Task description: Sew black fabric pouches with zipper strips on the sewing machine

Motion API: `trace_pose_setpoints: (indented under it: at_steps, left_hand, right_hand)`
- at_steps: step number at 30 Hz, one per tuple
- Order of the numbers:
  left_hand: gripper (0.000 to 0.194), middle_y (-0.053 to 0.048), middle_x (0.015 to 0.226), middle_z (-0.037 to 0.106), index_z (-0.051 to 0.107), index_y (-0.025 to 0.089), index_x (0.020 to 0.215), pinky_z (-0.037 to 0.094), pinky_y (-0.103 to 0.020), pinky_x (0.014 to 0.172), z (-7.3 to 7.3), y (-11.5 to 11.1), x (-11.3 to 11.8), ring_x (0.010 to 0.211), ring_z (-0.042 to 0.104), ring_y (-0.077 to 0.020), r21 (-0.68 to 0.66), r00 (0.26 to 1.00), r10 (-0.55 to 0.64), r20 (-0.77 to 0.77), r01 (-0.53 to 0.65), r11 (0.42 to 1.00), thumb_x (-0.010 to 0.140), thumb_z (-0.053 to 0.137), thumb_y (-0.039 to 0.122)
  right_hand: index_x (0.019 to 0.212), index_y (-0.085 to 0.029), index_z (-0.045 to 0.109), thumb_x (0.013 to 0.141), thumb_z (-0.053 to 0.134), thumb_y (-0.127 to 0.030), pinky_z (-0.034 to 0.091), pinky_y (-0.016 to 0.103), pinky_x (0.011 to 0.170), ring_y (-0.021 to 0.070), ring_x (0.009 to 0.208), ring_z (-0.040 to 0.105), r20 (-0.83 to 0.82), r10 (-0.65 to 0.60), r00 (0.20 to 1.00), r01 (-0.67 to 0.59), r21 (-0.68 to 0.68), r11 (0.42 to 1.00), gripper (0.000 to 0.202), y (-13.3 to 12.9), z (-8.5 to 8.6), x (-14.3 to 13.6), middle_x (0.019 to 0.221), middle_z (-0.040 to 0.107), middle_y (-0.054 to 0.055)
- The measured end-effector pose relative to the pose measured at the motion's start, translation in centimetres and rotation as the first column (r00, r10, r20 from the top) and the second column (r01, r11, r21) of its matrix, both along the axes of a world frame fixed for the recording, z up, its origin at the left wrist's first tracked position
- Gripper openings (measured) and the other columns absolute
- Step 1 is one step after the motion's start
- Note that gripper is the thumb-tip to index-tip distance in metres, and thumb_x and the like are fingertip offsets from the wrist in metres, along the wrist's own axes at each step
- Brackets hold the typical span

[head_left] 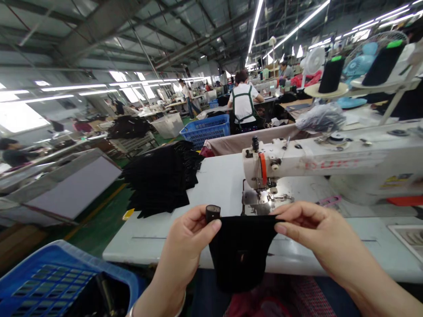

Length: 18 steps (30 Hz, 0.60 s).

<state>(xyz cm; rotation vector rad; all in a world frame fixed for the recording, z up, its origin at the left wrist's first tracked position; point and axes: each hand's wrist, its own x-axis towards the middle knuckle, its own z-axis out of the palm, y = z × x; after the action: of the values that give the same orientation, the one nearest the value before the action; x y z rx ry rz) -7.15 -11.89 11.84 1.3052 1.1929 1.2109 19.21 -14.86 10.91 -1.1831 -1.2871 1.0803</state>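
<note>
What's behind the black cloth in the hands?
Behind the black cloth, the pale tabletop and sewing machine show past its edges; the tabletop stretch directly behind it is covered.

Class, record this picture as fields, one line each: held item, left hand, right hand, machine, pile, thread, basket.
Held item: black tapering fabric piece, spanning both hands, hanging down
Left hand: pinching its upper left corner, beside a small dark curled strip
Right hand: pinching its upper right corner
Machine: white sewing machine, orange band on its head
Pile: stacked black fabric pieces, at the pale smooth tabletop's left end
Thread: two black cones, green tops
Basket: blue slotted plastic basket, lower left
</note>
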Motion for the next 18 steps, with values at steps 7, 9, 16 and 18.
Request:
trace_pose_setpoints:
  at_steps: [7, 9, 16, 18]
  left_hand:
    - [0.027, -0.002, 0.085, 0.073, 0.076, 0.020, 0.089, 0.055, -0.024, 0.074, -0.1, 0.0, 0.1, 0.080, 0.067, -0.0171, 0.026, 0.998, 0.059, -0.026, -0.058, 0.998, 0.067, 0.088, 0.030]
    - [0.026, -0.002, 0.087, 0.074, 0.076, 0.021, 0.091, 0.055, -0.025, 0.077, -0.5, 0.0, 0.0, 0.082, 0.068, -0.0180, 0.046, 0.997, 0.059, -0.056, -0.056, 0.997, 0.069, 0.086, 0.030]
    - [0.012, -0.001, 0.089, 0.070, 0.070, 0.025, 0.096, 0.052, -0.027, 0.073, 3.8, 0.8, -1.3, 0.081, 0.064, -0.0197, 0.318, 0.834, 0.062, -0.548, 0.140, 0.938, 0.087, 0.070, 0.033]
    - [0.010, -0.002, 0.093, 0.068, 0.068, 0.026, 0.098, 0.051, -0.031, 0.077, 5.6, 2.1, -1.1, 0.085, 0.063, -0.0215, 0.418, 0.680, 0.110, -0.725, 0.307, 0.855, 0.092, 0.063, 0.032]
  right_hand:
    - [0.075, -0.021, 0.053, 0.072, 0.084, -0.044, 0.059, 0.030, 0.073, 0.0185, 0.081, 0.071, -0.155, -0.035, 0.987, 0.036, 0.001, 0.999, 0.039, -0.2, 0.0, -0.6, 0.094, 0.076, 0.007]
    - [0.076, -0.022, 0.052, 0.071, 0.086, -0.041, 0.059, 0.030, 0.074, 0.0180, 0.080, 0.071, -0.214, -0.036, 0.976, 0.037, -0.003, 0.999, 0.039, -0.2, 0.1, -0.6, 0.091, 0.076, 0.006]
    - [0.080, -0.023, 0.049, 0.072, 0.081, -0.029, 0.053, 0.028, 0.073, 0.0155, 0.079, 0.066, -0.238, -0.021, 0.971, 0.021, -0.004, 1.000, 0.033, -0.5, -0.2, -2.1, 0.089, 0.071, 0.002]
    - [0.080, -0.023, 0.047, 0.073, 0.076, -0.023, 0.050, 0.027, 0.071, 0.0138, 0.077, 0.062, -0.191, 0.049, 0.980, -0.054, -0.018, 0.998, 0.029, -0.8, -1.2, -3.9, 0.086, 0.066, -0.001]
